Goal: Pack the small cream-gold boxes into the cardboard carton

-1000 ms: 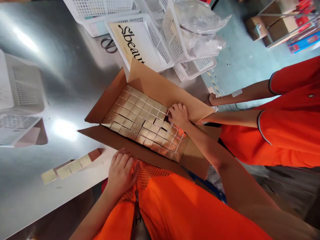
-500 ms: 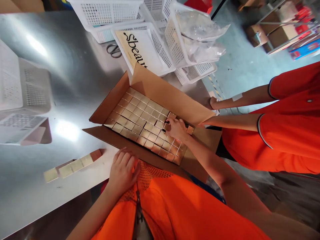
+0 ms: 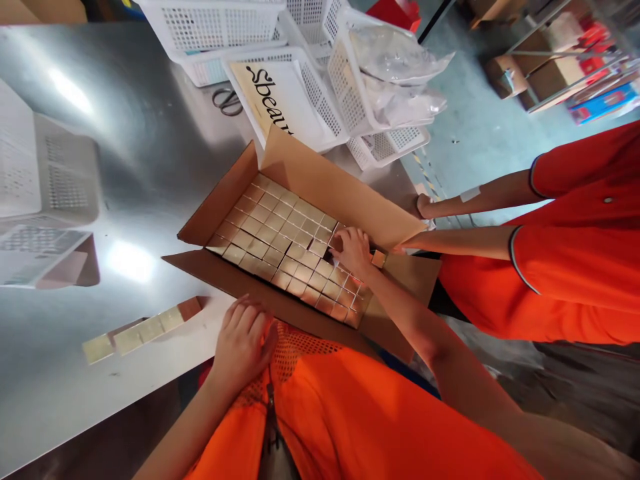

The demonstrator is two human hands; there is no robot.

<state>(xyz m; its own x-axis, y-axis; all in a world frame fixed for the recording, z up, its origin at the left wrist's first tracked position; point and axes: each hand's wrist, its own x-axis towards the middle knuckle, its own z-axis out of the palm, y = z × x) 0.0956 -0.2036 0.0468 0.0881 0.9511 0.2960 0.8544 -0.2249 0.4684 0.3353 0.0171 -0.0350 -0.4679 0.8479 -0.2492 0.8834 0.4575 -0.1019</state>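
An open cardboard carton point(image 3: 340, 177) holds rows of small gold boxes point(image 3: 273, 220) divided by thin pale lines. My right hand point(image 3: 354, 252) is inside the carton, toward its right end. Its thumb and index finger are bent around a small box beside a dark gap in the rows, and the fingers partly hide that box. My left hand point(image 3: 245, 337) rests by the near flap point(image 3: 220, 277), fingers loosely bent and lying over its edge, holding nothing. One loose-looking small box point(image 3: 379, 259) sits tilted at the carton's right end.
A short row of small boxes point(image 3: 145, 332) lies on the metal table point(image 3: 165, 133). White baskets point(image 3: 220, 30) stand behind the carton, with scissors point(image 3: 227, 101) beside them. Another person's hand point(image 3: 425, 205) is at the table's right edge; that person's other arm reaches to the carton.
My right hand's fingertips have shifted slightly, and a darker gap shows beside them. My left hand stays by the near flap. The view has moved slightly.
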